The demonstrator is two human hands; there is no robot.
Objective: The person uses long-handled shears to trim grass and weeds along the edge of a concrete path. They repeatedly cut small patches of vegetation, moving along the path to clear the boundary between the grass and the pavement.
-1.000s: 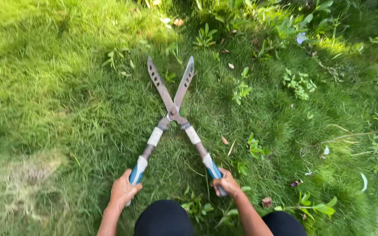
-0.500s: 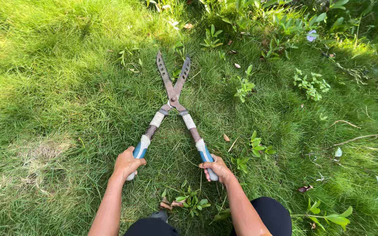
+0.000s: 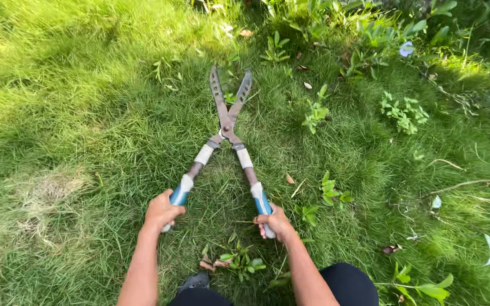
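A garden lawn outdoors; sunlit grass [image 3: 86,113] covers the ground, with a dry patch [image 3: 41,198] at eight o'clock. Leafy weeds [image 3: 404,110] and fallen leaves [image 3: 290,179] crowd two o'clock; long-handled shears [image 3: 228,130] suit it.

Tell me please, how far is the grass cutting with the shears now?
Done: a pale, short patch of grass on the left looks already cut. In hand: the left hand and right hand each grip a blue handle of the hedge shears, blades slightly open over the lawn. Left: leafy weeds and long grass ahead and to the right stand uncut.
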